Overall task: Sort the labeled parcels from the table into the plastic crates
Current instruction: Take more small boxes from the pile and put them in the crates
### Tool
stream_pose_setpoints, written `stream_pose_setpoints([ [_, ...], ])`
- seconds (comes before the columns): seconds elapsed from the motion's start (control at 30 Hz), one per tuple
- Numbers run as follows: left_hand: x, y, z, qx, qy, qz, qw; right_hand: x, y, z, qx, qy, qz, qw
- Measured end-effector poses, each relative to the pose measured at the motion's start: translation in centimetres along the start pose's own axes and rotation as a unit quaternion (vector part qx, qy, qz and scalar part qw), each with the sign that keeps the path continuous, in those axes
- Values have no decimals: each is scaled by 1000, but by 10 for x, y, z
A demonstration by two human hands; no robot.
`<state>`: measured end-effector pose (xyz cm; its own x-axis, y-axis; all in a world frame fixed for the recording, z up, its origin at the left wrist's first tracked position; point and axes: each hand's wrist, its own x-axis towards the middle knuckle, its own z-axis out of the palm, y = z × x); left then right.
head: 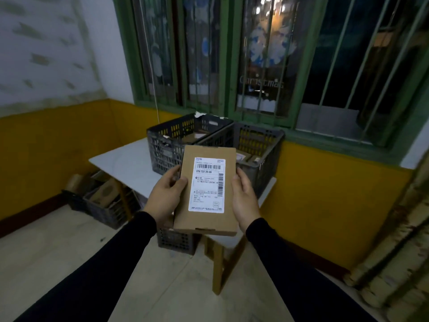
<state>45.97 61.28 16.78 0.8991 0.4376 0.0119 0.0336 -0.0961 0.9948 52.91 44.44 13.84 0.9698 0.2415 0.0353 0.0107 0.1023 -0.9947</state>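
I grip the box [206,189] with left hand [166,194] and right hand [245,196] — misreading its label [207,184] risks the wrong crate [262,145].

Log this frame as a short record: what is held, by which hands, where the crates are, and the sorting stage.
held item: flat cardboard parcel, white shipping label facing the camera
left hand: grips the parcel's left edge, thumb on its front
right hand: grips the parcel's right edge
crates on table: two dark plastic crates, left crate and right crate, side by side on the white table, each with cardboard inside
floor: more crates beside and under the table
stage: parcel held up in front of the crates, not yet placed
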Motion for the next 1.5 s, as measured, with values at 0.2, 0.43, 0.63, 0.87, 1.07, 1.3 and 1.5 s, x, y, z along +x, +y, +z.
stream_pose_setpoints([
  [0.2,128,19,0,-8,15,29,999,132,-9,26,17,-11,15,1000],
  [0.43,290,15,9,-8,-34,54,998,259,-10,44,-4,45,-11,999],
  [0.63,421,11,39,16,-129,38,991,347,9,44,-20,143,38,989],
  [0.87,510,-6,109,85,-233,33,968,413,28,8,-76,259,99,958],
  [1.07,561,-34,156,139,-294,-47,944,482,58,-35,-159,239,189,939],
  [1.3,614,-86,209,222,-266,-96,933,565,110,-70,-213,137,311,916],
  [1.5,641,-132,240,256,-284,-137,914,603,177,-90,-196,134,357,903],
])
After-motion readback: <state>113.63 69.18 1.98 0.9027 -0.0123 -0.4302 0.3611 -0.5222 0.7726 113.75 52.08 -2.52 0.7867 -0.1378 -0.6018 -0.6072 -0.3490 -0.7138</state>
